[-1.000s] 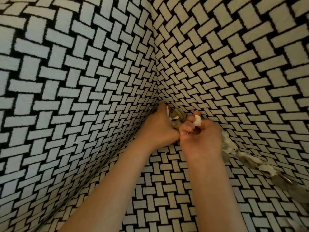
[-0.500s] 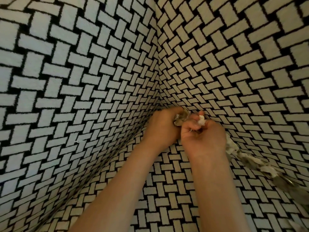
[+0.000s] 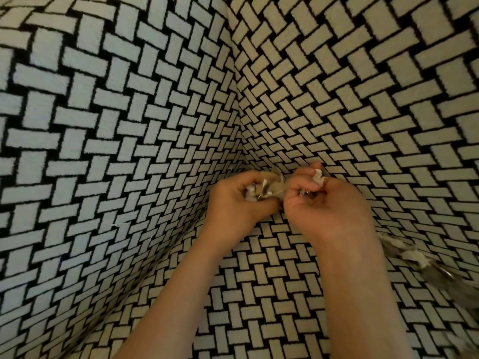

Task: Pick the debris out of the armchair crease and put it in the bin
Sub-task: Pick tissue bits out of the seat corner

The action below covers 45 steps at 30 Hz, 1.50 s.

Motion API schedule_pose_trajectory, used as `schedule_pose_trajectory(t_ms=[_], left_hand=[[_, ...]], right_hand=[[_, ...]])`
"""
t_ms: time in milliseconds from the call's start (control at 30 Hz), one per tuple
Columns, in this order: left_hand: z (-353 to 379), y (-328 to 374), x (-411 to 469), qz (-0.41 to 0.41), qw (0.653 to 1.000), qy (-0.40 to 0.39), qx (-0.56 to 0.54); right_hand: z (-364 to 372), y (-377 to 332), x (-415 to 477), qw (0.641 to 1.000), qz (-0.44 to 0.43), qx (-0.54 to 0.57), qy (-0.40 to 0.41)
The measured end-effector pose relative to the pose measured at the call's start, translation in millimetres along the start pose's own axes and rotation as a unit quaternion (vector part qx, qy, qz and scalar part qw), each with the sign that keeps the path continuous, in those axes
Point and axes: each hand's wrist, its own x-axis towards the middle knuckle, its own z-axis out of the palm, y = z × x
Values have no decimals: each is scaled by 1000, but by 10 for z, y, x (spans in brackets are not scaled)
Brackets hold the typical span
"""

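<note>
Now, from the head view, both fists sit slightly lower than before, the left hand [image 3: 233,203] closed on paper scraps [image 3: 261,189], the right hand [image 3: 329,203] closed on a white bit [image 3: 318,175], amid the woven black-and-white armchair [image 3: 129,125], while more debris [image 3: 404,251] blurs along the right crease.

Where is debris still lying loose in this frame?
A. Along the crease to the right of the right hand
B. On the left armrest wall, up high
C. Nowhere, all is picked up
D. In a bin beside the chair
A: pale scraps lie along the crease right of the right hand; no bin is in view.
</note>
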Motion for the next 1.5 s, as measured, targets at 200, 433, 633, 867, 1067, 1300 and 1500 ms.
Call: schedule_pose_trajectory(t_ms=[200,433,633,867,1067,1300,1500], left_hand=[[-143,24,-309,22,1000,-4,5],[-258,52,-556,-18,998,67,8],[-242,53,-784,10,994,107,10],[-171,32,-836,-36,978,159,131],[-197,-8,-796,10,966,138,218],[-170,-10,-794,-10,979,126,161],[-165,41,-813,-63,978,161,119]], right_hand=[[-4,8,18,1000,3,-2,14],[-18,60,18,999,-11,-37,-3],[-41,211,59,958,-28,-272,-82],[-123,488,173,713,-105,-690,-62],[-660,465,-225,530,-299,-776,-167],[-898,153,-235,353,-330,-848,-216],[-672,45,-305,448,-204,-845,-207]])
